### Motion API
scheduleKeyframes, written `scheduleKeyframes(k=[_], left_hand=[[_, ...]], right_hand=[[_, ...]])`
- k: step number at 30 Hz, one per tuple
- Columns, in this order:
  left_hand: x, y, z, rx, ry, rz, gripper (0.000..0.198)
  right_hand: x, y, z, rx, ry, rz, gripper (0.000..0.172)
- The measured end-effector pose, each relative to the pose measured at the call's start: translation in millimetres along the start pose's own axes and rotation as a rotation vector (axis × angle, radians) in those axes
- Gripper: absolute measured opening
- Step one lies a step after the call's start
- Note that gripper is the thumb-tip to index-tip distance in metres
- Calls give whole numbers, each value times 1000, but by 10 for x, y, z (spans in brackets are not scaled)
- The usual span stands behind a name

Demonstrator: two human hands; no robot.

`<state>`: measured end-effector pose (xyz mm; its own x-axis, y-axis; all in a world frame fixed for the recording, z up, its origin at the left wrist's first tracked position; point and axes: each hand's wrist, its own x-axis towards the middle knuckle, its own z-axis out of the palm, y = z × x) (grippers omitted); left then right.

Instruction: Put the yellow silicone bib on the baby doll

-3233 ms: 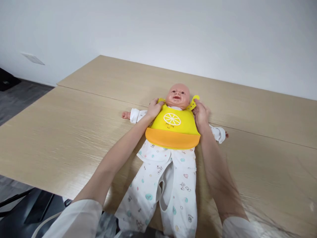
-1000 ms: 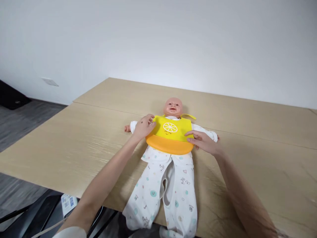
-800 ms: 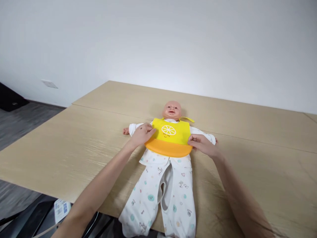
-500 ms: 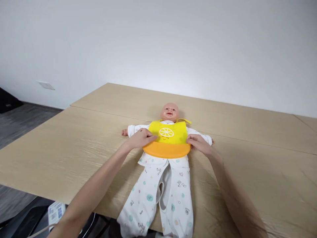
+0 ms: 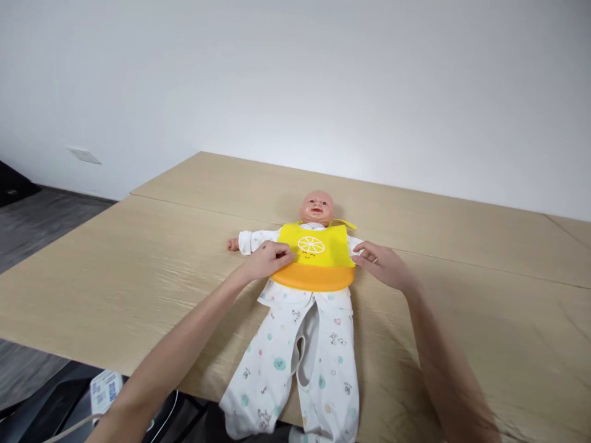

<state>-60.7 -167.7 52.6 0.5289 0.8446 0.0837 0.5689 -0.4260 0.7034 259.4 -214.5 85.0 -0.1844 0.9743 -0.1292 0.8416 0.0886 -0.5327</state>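
A baby doll (image 5: 318, 208) lies on its back, arms spread, dressed in a white printed shirt and trousers (image 5: 258, 363). On its chest lies a yellow bib (image 5: 327, 241) with a white citrus slice, a smiling face and an orange catch pocket (image 5: 311, 278) along the bottom. My left hand (image 5: 268, 259) is closed at the bib's left side, just above the pocket, its fingertips pinched on the edge. Beside the right edge, my right hand (image 5: 383, 264) has thumb and fingers slightly apart, close to the bib. It covers the doll's right-side sleeve end.
The doll rests on a tan-covered table (image 5: 175, 258) that meets a white wall (image 5: 323, 92) at the back. A thin yellow strap end (image 5: 345, 224) sticks out by the doll's neck. A white labelled box (image 5: 105, 391) and dark items sit below the front edge.
My right hand has come off the bib's edge and shifted slightly right, its fingers loosening. The bib's pocket looks narrower and a little higher. My left hand stays at its side.
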Motion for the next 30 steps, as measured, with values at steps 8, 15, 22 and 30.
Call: scheduleKeyframes(k=[8,15,22,30], left_hand=[[48,113,39,-61,-182,-31,31],[85,150,-183,-43,-311,51,30],[384,-114,-526,220,13,-154,21],[888,-252,-295,537,191,-279,25]], right_hand=[[-7,-224,96,-313,-176,-58,38],[112,-53,39,-215,-181,-67,43],[111,-20,-39,-91,-197,58,37],[490,-31,-160,65,59,183,48]])
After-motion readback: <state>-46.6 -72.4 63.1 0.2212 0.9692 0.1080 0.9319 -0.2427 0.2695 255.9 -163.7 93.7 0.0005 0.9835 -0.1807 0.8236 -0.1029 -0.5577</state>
